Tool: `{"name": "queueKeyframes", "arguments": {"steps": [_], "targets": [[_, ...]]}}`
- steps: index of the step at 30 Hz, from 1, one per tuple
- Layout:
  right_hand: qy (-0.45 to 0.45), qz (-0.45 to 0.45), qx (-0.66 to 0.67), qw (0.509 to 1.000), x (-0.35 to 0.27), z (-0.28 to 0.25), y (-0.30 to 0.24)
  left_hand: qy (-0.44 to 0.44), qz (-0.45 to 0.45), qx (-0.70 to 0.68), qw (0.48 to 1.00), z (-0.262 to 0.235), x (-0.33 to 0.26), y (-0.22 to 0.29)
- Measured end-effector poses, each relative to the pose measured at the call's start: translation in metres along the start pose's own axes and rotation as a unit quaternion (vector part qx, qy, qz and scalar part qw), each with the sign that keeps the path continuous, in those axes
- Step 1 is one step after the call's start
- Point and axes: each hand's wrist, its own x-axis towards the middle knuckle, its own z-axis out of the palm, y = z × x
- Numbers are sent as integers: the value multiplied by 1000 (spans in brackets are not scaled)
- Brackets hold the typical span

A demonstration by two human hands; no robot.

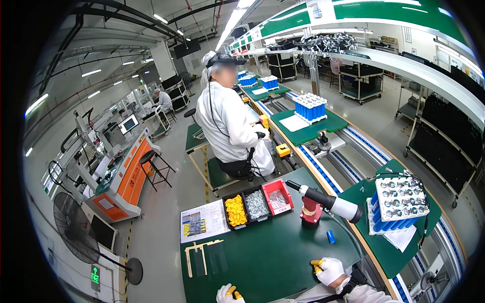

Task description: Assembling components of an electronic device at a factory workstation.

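Observation:
My right hand [331, 271], in a white glove with yellow fingertips, rests near the front right of the green table [273, 257]. Its fingers are bent but a little apart, with nothing seen in them. At the table's front edge is my left hand [229, 294], gloved the same way and partly cut off by the picture's lower border. Its fingertips are apart and no object shows in them. Beyond my right hand lies a small blue cylinder [331, 237]. Behind that, a black and white handheld power tool [326, 202] rests on a red stand [310, 212].
Bins of yellow parts [236, 211], metal pieces [257, 204] and clear parts in a red bin [278, 198] line the far edge, beside a printed sheet [203, 222] and wooden strips [190, 260]. On the right, the conveyor carries a blue cell pack [399, 202]. A co-worker [227, 121] sits ahead.

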Motion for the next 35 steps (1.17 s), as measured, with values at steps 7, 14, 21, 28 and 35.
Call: {"name": "queueKeyframes", "arguments": {"steps": [7, 14, 21, 28, 35], "targets": [[-10, -15, 69, 997, 0, -70, -18, -36, -39, -153, 987, 25, 22, 49], [283, -42, -76, 955, -30, -197, -9, -301, 6, -290, 908, 24, 85, 170], [444, 20, -346, 827, -26, -341, 48, -556, -114, -532, 628, 56, 110, 288], [340, 412, -190, 824, -79, -429, 196, -694, -144, -547, 446, 106, 60, 416], [-23, 475, -247, 844, -89, -436, 237, -786, -162, -453, 388, 97, -33, 474]]}}
